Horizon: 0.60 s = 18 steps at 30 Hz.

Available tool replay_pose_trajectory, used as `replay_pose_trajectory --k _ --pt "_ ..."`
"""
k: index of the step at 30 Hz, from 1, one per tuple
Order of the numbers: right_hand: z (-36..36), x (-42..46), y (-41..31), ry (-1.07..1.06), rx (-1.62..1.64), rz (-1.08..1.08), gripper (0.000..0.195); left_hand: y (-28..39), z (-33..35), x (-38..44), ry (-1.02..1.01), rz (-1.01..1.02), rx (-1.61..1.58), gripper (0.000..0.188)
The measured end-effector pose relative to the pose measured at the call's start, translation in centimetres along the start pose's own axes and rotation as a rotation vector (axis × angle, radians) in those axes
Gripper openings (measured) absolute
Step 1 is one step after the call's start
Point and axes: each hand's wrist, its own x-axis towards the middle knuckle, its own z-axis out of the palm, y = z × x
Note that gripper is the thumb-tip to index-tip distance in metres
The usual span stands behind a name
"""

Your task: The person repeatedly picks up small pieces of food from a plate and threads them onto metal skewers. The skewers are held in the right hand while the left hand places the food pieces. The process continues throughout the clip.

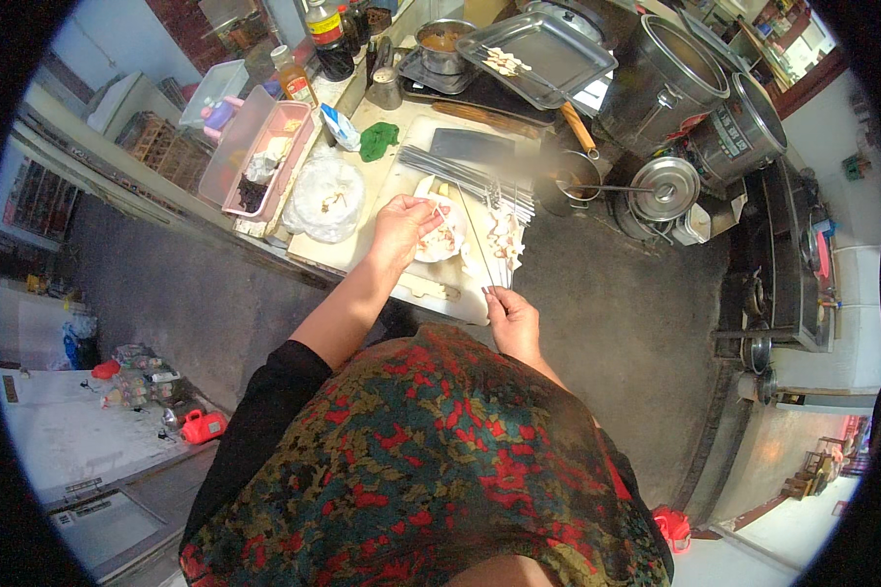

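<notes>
My left hand (400, 229) pinches a small pale piece of food (441, 210) over a white bowl (440, 257) of similar pieces. In my right hand (514, 319) is a thin metal skewer (479, 235), its shaft slanting up and left beside the bowl. Several loaded skewers with pale food pieces (505, 238) lie just right of it, on the edge of the white cutting board (427, 286). Behind the bowl rests a pile of bare metal skewers (440, 166). A cleaver blade (473, 145) lies flat beyond them.
On the left stand a knotted plastic bag (324, 194) and a pink lidded box (283, 136). At the back, a metal tray (550, 55) holds a few loaded skewers. Large steel pots (661, 88) and a lidded pot (664, 189) stand to the right.
</notes>
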Motion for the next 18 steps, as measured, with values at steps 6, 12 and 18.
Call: replay_pose_trajectory --k 6,12,18 --pt "-0.1 -0.2 -2.6 0.013 -0.105 -0.057 0.017 0.0 0.2 0.0 -0.006 -0.019 -0.054 0.009" --pt "0.5 0.0 -3.3 0.041 -0.156 -0.148 0.016 0.3 -0.2 -0.3 -0.039 -0.038 -0.062 0.008" --pt "0.8 0.3 -2.7 0.028 -0.116 -0.096 0.016 0.7 -0.9 -0.6 -0.055 -0.018 0.160 0.007"
